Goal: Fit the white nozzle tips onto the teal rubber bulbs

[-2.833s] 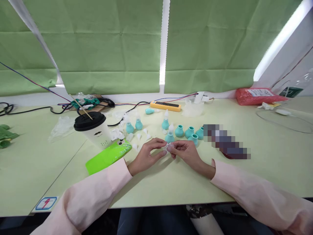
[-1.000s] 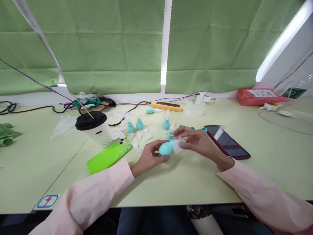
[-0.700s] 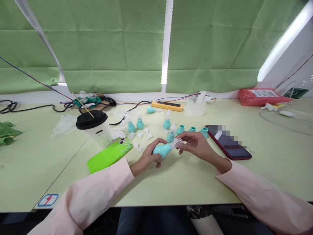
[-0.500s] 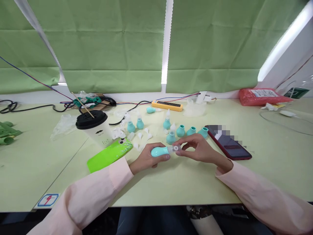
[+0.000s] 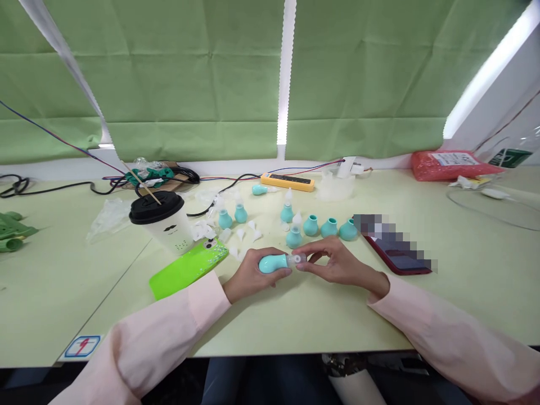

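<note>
My left hand [image 5: 255,275] is wrapped round a glossy teal squeeze bulb [image 5: 272,264], held sideways with its neck to the right. A clear plastic connector [image 5: 296,260] sits at the bulb's neck. Thumb and fingers of my right hand [image 5: 337,261] pinch the connector's outer end. Just beyond my hands stand two teal bulbs with clear tops, one of them the near bulb [image 5: 294,238]. To their right is a row of topless teal bulbs, such as the middle one [image 5: 329,227]. Small white tips [image 5: 240,234] lie scattered beyond my left hand.
At left are a bright green phone case [image 5: 189,269] and a lidded paper cup [image 5: 169,230] with a stick. A dark red phone [image 5: 396,253] lies at right. Farther back are a yellow power strip [image 5: 287,181] and a red package [image 5: 455,166].
My right hand has moved slightly left, closer to the bulb. The clear connector now sits nearer the bulb's neck. My left hand keeps its hold.
</note>
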### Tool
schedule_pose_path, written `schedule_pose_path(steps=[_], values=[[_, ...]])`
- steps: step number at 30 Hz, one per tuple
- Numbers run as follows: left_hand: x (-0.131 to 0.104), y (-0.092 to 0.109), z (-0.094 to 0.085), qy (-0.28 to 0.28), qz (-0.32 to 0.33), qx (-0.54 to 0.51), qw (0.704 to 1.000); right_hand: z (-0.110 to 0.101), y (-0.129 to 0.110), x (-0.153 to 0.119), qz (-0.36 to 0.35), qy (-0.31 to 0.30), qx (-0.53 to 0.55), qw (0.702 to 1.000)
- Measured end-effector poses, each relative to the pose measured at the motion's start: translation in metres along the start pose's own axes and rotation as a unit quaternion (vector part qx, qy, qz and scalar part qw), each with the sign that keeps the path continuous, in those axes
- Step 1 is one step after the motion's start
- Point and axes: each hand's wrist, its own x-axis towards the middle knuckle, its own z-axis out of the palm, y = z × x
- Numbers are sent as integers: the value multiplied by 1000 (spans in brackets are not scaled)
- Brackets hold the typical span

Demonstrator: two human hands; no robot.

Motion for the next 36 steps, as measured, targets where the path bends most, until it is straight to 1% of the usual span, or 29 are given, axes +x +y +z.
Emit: schedule_pose_path(steps=[4,7,10,13,17,19,22,24,26,28,29,30,31,32,33,34,35,36], values=[[-1,-1,-1,21,55,94,994,0,-1,0,41,-32,21,998],[-1,0,-1,31,90,138,986,0,-5,1,66,-62,46,995],[-1,0,0,33,113,163,980,0,-8,2,90,-80,71,990],[-1,-3,-1,35,137,184,973,1,-10,3,116,-96,121,981],[-1,-1,0,44,161,185,968,5,-10,4,166,-96,220,956],[-1,2,2,68,160,175,969,9,-11,6,179,-64,271,944],[-4,8,9,96,115,158,976,16,-15,8,173,55,311,933],[-7,10,13,94,101,142,980,19,-18,9,161,114,308,931],[-8,11,13,76,132,133,979,19,-20,9,143,134,295,935],[-6,12,6,47,179,136,973,17,-20,9,129,141,285,939],[-4,13,-1,38,196,142,969,16,-20,9,123,146,284,940],[-1,14,-10,38,204,151,967,15,-20,9,117,150,286,939],[3,15,-20,69,210,161,962,13,-20,9,111,153,290,938],[8,15,-31,109,201,192,954,13,-20,8,106,148,296,938],[12,14,-42,145,180,253,940,12,-19,8,103,136,303,938],[17,11,-52,175,150,326,917,12,-19,8,101,122,308,938],[20,8,-60,182,111,397,893,12,-19,8,101,108,309,939],[23,4,-66,173,77,455,870,12,-19,7,100,98,307,941]])
